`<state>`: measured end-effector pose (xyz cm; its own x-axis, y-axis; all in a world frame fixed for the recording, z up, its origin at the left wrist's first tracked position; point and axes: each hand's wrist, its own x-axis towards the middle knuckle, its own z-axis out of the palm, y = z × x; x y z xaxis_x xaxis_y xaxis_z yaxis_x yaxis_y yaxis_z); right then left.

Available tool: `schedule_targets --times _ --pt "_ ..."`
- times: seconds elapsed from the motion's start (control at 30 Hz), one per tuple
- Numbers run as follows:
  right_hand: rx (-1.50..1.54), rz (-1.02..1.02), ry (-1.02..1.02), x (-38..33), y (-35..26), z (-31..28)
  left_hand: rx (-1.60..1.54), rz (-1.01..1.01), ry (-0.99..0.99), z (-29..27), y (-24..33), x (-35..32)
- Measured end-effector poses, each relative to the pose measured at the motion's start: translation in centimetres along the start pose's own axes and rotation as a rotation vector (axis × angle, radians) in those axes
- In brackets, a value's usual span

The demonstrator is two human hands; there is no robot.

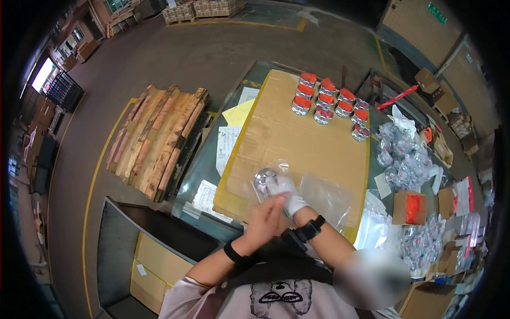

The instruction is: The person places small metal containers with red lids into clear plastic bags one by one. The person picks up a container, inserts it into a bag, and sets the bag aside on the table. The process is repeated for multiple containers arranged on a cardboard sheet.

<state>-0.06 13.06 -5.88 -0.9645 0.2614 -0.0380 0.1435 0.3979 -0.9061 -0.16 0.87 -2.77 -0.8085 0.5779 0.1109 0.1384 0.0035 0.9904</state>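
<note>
Part gleams silver and round, gripped by right hand, left hand curled closed.

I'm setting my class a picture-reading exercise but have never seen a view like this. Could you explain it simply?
There is no machine here: a person is working with their own hands. The single picture comes from a wide camera on their head, looking down, so straight edges bend.

The right hand, in a white glove, holds a round metal piece. The bare left hand is close against the glove.

On the table lies a cardboard sheet. On it are metal pieces with red tops and a clear bag. Papers lie to the left, and a heap of shiny, clear-wrapped things to the right.
</note>
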Motion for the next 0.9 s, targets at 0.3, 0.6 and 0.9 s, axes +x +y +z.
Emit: schedule_targets --times 0.3,0.6,0.9 --pt "-0.388 0.253 0.089 -4.8 -4.2 -2.6 0.191 -0.142 -0.107 -5.5 -1.4 2.0" --pt "-0.892 -0.354 -0.206 -3.6 -2.2 -1.7 0.721 -0.005 -0.199 -5.3 -5.0 -0.5" --pt "-0.554 -0.208 -0.275 -0.8 0.2 -2.7 0.43 0.156 0.093 -5.8 -9.9 -0.6"
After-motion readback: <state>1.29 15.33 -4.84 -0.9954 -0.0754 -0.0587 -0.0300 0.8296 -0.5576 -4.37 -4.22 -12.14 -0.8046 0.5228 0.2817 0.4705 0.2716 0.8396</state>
